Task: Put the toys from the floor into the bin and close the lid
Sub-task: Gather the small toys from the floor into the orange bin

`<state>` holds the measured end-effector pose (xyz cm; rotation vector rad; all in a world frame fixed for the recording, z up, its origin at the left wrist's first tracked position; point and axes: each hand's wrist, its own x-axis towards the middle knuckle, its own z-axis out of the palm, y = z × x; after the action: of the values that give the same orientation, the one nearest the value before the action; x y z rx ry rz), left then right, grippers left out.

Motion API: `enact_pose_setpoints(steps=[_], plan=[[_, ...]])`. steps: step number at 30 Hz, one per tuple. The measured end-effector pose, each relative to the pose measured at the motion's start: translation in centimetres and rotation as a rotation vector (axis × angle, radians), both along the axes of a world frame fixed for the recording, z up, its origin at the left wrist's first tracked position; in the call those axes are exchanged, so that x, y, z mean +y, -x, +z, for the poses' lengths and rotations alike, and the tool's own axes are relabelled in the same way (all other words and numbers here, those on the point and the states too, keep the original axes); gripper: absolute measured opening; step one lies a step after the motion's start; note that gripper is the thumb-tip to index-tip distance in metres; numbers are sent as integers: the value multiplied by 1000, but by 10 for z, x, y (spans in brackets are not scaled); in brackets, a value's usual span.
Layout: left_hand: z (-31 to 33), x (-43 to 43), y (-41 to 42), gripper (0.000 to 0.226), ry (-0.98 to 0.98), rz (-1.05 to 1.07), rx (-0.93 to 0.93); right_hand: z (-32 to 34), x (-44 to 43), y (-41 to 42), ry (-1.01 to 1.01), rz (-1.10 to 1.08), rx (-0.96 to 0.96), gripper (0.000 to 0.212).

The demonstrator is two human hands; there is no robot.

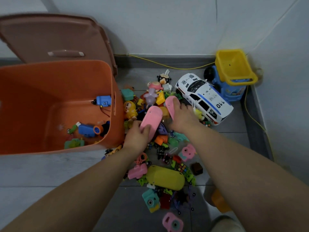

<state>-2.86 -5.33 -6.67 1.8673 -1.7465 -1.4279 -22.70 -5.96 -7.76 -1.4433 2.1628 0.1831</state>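
Observation:
An orange bin (115, 114) stands at the left with its lid (50, 37) swung up against the wall; several small toys lie on its bottom. A heap of toys covers the floor to its right. My left hand (136, 137) is shut on a long pink flat toy (152, 120) beside the bin's right wall. My right hand (181, 115) grips a second pink flat toy (172, 106) next to a white police car (203, 96). A yellow oval case (165, 177) lies nearer to me.
A blue and yellow dump truck (233, 76) stands in the far right corner, with a thin yellow cord (167, 64) running along the wall base. Small cameras, cubes and figures are scattered down to the front edge. An orange block (219, 201) lies at the right.

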Motion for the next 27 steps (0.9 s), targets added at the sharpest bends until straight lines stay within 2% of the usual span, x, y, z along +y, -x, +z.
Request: enact_pose_setpoints(steps=[5, 7, 10, 12, 18, 23, 27], plan=[[0, -3, -1, 39, -60, 65, 6, -3, 10, -7, 21, -56, 100, 108], [2, -4, -1, 40, -49, 70, 12, -1, 14, -10, 37, -122, 92, 86], [6, -5, 0, 40, -31, 68, 36, 0, 14, -11, 88, -238, 12, 36], [14, -5, 1, 44, -23, 60, 56, 6, 15, -10, 161, -289, -75, 18], [58, -13, 19, 47, 79, 89, 103, 54, 5, -5, 316, -240, -271, 15], [107, -27, 34, 42, 166, 135, 195, 105, -2, 1, 406, -182, -305, 14], [143, -42, 27, 35, 277, 154, 242, 137, -7, 2, 473, -140, -304, 22]])
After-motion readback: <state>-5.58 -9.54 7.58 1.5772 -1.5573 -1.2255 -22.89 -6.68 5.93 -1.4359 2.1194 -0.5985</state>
